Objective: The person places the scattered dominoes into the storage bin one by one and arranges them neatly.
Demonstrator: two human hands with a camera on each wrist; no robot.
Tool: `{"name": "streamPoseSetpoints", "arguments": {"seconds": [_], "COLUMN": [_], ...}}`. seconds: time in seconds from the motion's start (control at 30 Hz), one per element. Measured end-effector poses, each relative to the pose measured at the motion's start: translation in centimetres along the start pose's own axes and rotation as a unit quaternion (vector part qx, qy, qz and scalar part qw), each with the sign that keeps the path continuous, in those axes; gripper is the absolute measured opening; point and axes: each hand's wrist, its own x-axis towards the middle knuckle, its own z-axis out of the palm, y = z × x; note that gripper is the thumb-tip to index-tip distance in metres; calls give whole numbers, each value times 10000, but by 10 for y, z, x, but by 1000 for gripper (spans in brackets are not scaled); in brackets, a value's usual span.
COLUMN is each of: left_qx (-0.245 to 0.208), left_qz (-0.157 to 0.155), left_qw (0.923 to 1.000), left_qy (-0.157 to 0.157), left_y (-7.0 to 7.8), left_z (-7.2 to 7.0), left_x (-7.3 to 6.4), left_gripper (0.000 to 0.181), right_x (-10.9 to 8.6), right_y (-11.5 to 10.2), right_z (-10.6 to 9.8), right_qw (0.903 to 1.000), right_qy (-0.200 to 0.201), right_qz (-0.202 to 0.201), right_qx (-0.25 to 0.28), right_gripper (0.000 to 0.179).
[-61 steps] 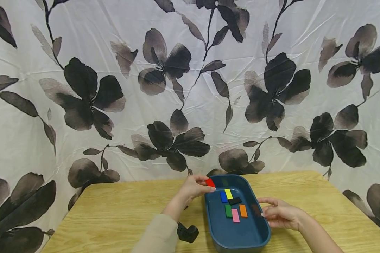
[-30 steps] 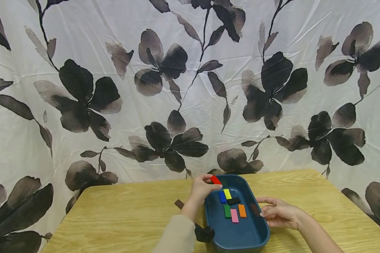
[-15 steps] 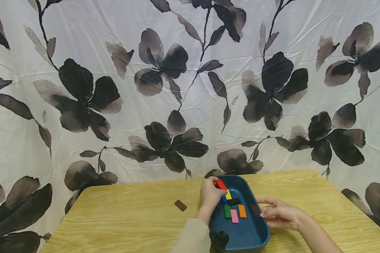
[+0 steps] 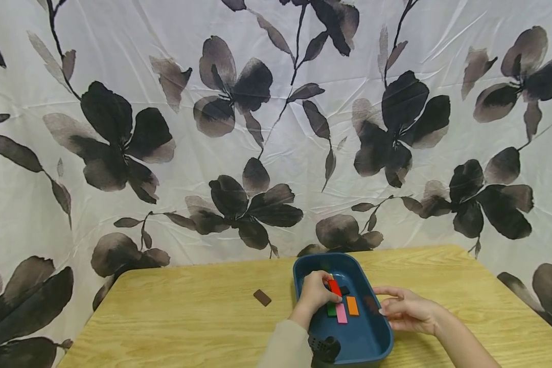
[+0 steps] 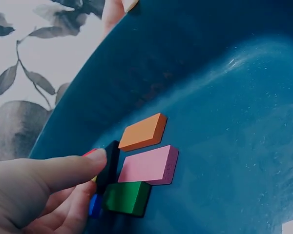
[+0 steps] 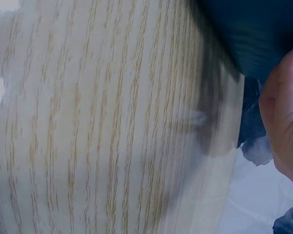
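Observation:
My left hand [image 4: 314, 294] reaches into a dark blue tub [image 4: 349, 341] and pinches a red rectangular block [image 4: 334, 288] between thumb and fingers. It is low over the other blocks; only a sliver of red shows in the left wrist view. Around it lie a black block [image 4: 344, 291], a green block [image 5: 124, 197], a pink block [image 5: 149, 165] and an orange block [image 5: 143, 131]. A blue block [image 5: 94, 207] is mostly behind my fingers. At the tub's right side, my right hand [image 4: 411, 311] holds the rim, thumb tip over the edge.
A brown block [image 4: 262, 297] lies on the wooden table [image 4: 188, 312], left of the tub. Behind the table hangs a floral cloth [image 4: 276, 128]. A black device [image 4: 324, 349] on my left wrist overlaps the tub's near end.
My left hand has carried the red block from the tub's far left rim rightward and nearer, down among the other blocks. The brown block has come into full view. My right hand stays put.

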Motion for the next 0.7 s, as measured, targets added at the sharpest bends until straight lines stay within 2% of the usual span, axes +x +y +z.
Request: {"name": "streamPoseSetpoints", "arguments": {"seconds": [0.07, 0.17, 0.3, 0.43, 0.53, 0.7], "left_qx": [42, 253, 544, 463, 414, 304], "left_qz": [70, 338, 637, 607, 523, 550], "left_qw": [9997, 9965, 9846, 9718, 9659, 9581], "left_qy": [-240, -719, -1533, -2232, -2502, -2794], "left_y": [1, 2, 3, 4, 4, 4], "left_z": [0, -1, 0, 2, 3, 5], "left_x": [2, 4, 6, 5, 2, 0], "left_gripper": [43, 43, 42, 40, 40, 42], "right_x": [0, 0, 2, 3, 2, 1], "right_y": [-1, -3, -5, -3, -1, 1], "right_z": [-1, -1, -1, -1, -1, -2], "right_qw": [10000, 9999, 9997, 9995, 9995, 9995], "right_qy": [-30, -94, -202, -250, -269, -263], "right_qz": [-21, -58, -108, -165, -184, -184], "right_qx": [-9, 7, 42, 25, 35, 75], "right_gripper": [50, 51, 53, 54, 53, 53]}}
